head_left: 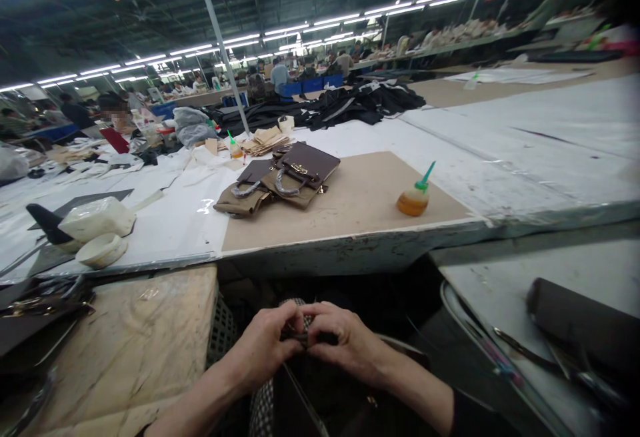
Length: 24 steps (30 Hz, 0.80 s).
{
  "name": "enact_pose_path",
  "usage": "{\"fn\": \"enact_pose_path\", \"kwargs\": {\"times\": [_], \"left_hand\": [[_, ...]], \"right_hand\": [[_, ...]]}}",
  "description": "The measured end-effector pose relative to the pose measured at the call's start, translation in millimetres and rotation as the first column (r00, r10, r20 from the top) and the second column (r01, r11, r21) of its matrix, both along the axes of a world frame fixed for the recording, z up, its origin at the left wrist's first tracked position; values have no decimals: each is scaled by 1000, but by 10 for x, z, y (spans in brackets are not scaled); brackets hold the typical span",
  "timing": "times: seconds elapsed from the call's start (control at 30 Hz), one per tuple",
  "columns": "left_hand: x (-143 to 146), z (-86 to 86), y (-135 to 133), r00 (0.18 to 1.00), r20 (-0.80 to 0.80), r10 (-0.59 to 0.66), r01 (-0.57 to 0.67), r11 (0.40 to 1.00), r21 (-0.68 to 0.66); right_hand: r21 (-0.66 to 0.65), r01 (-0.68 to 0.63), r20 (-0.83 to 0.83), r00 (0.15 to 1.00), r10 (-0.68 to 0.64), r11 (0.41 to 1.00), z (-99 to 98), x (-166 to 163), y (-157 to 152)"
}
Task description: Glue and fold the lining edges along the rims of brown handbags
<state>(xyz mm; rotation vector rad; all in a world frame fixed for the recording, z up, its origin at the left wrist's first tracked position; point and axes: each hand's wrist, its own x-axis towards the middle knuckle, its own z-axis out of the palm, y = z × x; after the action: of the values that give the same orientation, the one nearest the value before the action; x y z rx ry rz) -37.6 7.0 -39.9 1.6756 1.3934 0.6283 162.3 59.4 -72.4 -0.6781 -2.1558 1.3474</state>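
Both my hands meet low in the view, below the front edge of the worktable. My left hand (267,343) and my right hand (345,342) have their fingers curled and pinched together around a small dark piece (299,337) between them. The piece lies over checked fabric (263,405) on my lap; I cannot make out what it is. A dark bag or leather part (330,397) rests under my forearms.
On the brown board (360,203) lie brown handbags (287,177) and an amber glue bottle with a green nozzle (414,198). White lumps and a bowl (100,233) sit at left. A dark roll (585,323) and tools (525,351) lie at right. Other people work far behind.
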Motion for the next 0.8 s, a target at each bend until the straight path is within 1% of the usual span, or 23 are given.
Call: {"fn": "enact_pose_path", "kwargs": {"times": [0.1, 0.2, 0.3, 0.47, 0.63, 0.8], "left_hand": [[-1, 31, 12, 997, 35, -72, 72, 997, 16], [9, 51, 34, 994, 39, -106, 104, 993, 46], [23, 44, 58, 989, 77, -129, 123, 990, 75], [39, 15, 88, 974, 115, -196, 183, 976, 120], [45, 8, 90, 970, 128, -207, 190, 973, 132], [47, -15, 95, 966, 125, -225, 206, 968, 143]], "right_hand": [[-20, -47, -24, 999, 47, 999, -15, 40, 53], [-25, -23, -48, 999, 21, 999, -58, 77, 56], [-11, 7, -52, 999, -8, 1000, -96, 107, 31], [15, 27, -58, 998, -26, 1000, -94, 132, 5], [6, 34, -80, 996, -34, 999, -73, 157, -4], [27, 35, -112, 993, -31, 999, -78, 197, -44]]}}
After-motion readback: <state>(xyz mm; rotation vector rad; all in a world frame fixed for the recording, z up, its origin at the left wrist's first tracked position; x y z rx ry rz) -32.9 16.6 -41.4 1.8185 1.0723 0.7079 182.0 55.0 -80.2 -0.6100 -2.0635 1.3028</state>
